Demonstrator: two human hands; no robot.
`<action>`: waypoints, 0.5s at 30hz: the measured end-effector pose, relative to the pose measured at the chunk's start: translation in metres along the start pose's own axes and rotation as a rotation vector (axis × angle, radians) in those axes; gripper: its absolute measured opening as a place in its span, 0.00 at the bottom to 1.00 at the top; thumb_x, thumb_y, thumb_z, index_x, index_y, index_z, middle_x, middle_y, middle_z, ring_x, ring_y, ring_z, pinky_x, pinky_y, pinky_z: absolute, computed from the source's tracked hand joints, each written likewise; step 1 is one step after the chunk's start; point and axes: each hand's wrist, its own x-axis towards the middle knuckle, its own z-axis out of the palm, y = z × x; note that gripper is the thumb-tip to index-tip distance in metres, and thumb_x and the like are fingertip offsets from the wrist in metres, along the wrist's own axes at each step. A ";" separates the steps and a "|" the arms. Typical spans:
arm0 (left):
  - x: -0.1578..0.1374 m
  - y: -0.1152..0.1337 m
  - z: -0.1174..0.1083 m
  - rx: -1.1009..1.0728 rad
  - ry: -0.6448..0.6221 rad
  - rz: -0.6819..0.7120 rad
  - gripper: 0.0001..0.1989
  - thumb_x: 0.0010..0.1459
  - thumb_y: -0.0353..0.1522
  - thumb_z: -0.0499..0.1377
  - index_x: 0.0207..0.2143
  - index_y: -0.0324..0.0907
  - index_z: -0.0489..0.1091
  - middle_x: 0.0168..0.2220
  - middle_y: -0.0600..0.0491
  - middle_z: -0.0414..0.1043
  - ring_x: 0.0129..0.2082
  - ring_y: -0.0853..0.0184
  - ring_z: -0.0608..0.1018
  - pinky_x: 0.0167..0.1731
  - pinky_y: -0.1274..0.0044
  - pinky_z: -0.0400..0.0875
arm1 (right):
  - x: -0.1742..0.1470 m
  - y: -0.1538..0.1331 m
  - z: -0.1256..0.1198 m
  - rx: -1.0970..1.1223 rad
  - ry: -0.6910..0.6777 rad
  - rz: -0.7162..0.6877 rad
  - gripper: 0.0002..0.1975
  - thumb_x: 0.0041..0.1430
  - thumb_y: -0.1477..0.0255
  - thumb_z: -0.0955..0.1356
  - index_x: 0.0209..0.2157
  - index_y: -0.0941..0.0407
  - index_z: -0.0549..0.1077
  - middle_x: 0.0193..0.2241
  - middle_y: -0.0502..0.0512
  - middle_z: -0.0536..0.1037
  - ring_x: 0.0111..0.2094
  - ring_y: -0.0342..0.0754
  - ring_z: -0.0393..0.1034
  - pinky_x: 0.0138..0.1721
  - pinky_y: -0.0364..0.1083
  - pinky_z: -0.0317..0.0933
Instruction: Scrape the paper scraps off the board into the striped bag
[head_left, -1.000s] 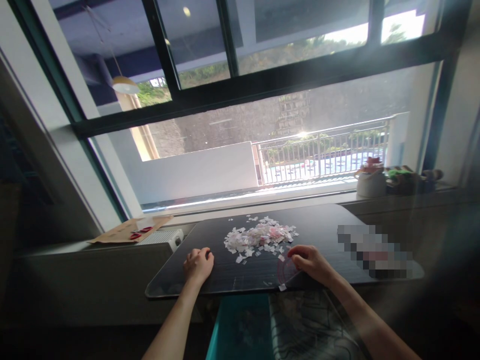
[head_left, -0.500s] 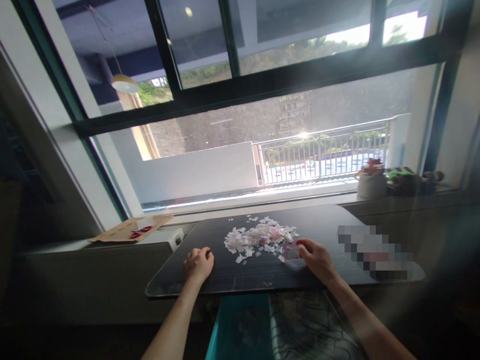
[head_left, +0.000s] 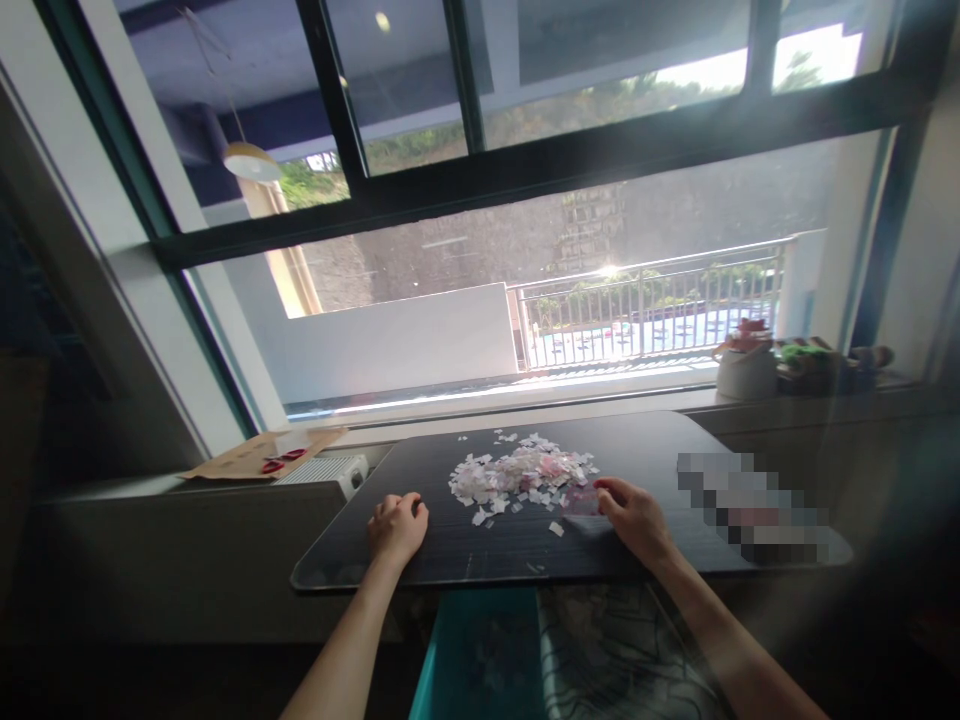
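Note:
A loose heap of white and pinkish paper scraps (head_left: 517, 474) lies across the middle of the dark tabletop (head_left: 495, 560). My right hand (head_left: 634, 515), to the right of the heap, pinches the edge of a small clear, pink-tinted plastic piece (head_left: 580, 501) between thumb and fingers. That piece is held low beside the heap's right end. One paper scrap (head_left: 556, 529) lies apart, just in front of it. My left hand (head_left: 397, 525) rests on the table left of the heap, fingers curled in, with nothing visible in it.
Red-handled scissors (head_left: 283, 461) lie on brown paper (head_left: 232, 457) on the left sill, above a white radiator (head_left: 326, 470). A blurred-out object (head_left: 757, 505) sits at the table's right. A white pot (head_left: 746, 372) stands on the sill. A teal bin (head_left: 480, 650) is below the table edge.
The single scrap near the plastic piece now lies slightly nearer to me and to the left. The plastic piece has tilted a little. My left hand has stayed in place.

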 end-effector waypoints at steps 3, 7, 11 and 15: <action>0.000 0.000 0.000 0.001 -0.003 0.001 0.13 0.64 0.36 0.57 0.48 0.40 0.68 0.49 0.47 0.68 0.46 0.59 0.73 0.45 0.63 0.69 | 0.000 0.001 0.001 -0.001 -0.012 -0.010 0.20 0.52 0.64 0.61 0.39 0.58 0.78 0.23 0.52 0.79 0.28 0.50 0.73 0.34 0.46 0.63; -0.001 0.002 -0.002 0.004 -0.005 -0.003 0.13 0.64 0.36 0.57 0.48 0.40 0.69 0.49 0.47 0.68 0.46 0.59 0.73 0.45 0.62 0.69 | 0.000 0.001 0.001 -0.026 -0.013 -0.013 0.19 0.51 0.63 0.62 0.38 0.57 0.78 0.24 0.53 0.80 0.29 0.51 0.74 0.35 0.46 0.63; -0.002 0.003 -0.003 0.002 -0.012 -0.005 0.13 0.64 0.36 0.57 0.48 0.40 0.69 0.49 0.47 0.68 0.47 0.59 0.73 0.45 0.62 0.69 | 0.000 0.000 -0.001 -0.046 0.012 0.002 0.21 0.53 0.63 0.60 0.40 0.58 0.78 0.25 0.54 0.80 0.30 0.51 0.74 0.34 0.46 0.63; -0.002 0.003 -0.005 -0.002 -0.017 -0.003 0.13 0.64 0.36 0.57 0.48 0.40 0.68 0.49 0.47 0.68 0.47 0.59 0.72 0.45 0.62 0.69 | -0.001 -0.001 -0.002 -0.074 0.013 0.002 0.20 0.52 0.63 0.61 0.39 0.57 0.78 0.24 0.53 0.80 0.30 0.52 0.74 0.34 0.46 0.63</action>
